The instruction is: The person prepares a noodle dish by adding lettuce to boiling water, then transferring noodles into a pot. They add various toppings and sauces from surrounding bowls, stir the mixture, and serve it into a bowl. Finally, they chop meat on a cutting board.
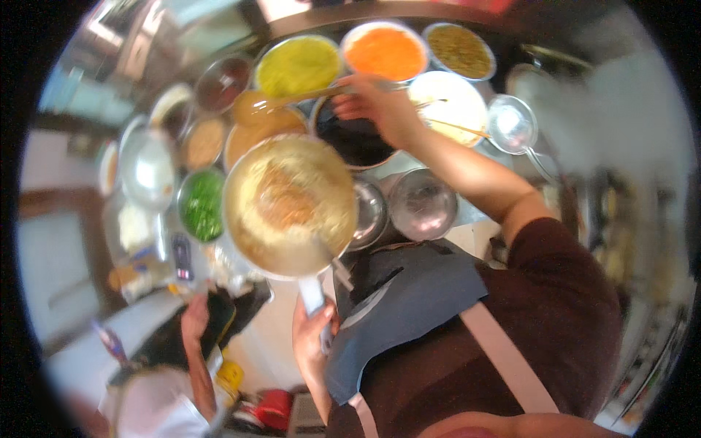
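Observation:
My left hand [316, 328] grips the pale handle [312, 295] of a round pan [235, 249]. Inside the pan is a pale yellow food [249, 230] with brown sauce [285, 202] on its middle. A blurred utensil [331, 257] leans over the pan's near rim. My right hand [375, 104] is closed around the long handle of a ladle [252, 108], above a bowl of dark liquid [350, 137]. The ladle's cup, coated in tan sauce, is over the edge of a bowl of tan sauce [238, 145], which the pan partly hides.
Bowls of yellow-green [298, 65], orange [386, 52] and brown food [460, 50] line the back. A white-filled bowl [446, 104] and a strainer [512, 125] sit right. Chopped greens [202, 205] and metal bowls [423, 205] flank the pan. A co-worker's hand [195, 317] is lower left.

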`<state>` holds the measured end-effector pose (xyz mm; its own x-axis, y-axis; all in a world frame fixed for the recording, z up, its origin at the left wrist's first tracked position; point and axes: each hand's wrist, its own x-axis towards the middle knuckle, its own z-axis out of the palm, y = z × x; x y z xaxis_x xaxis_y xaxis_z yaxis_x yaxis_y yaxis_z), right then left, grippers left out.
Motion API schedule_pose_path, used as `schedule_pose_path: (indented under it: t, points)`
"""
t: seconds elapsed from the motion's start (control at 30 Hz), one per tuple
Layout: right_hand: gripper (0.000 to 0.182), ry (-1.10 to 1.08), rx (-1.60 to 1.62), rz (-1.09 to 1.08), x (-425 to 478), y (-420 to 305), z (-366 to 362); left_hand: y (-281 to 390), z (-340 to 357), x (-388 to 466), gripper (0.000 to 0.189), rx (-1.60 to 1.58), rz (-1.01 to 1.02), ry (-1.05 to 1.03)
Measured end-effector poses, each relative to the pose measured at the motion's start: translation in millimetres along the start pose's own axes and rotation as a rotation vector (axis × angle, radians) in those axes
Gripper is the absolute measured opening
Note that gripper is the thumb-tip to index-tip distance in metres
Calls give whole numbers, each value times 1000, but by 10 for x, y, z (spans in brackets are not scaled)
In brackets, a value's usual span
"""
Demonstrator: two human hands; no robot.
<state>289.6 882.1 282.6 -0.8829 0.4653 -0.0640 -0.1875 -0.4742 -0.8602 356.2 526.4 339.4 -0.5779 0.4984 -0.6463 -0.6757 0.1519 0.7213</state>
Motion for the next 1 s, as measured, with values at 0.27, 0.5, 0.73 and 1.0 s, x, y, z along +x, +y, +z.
schedule_pose_path:
  t: [0.27, 0.5, 0.73, 1.0]
  points:
    - [48, -93, -310, 271, 416, 601, -372, 63, 259, 41, 70, -50, 19, 23]
    - [31, 416, -1224, -148, 123, -521, -1798, -80, 222, -67, 67, -73, 57, 65]
    - [29, 660, -1880, 75, -524, -1038, -2923, -41, 127, -80, 65, -81, 83, -108]
    - [31, 709, -409, -191, -573, -1398, -2650, 283, 33, -334, 64, -49, -16, -201]
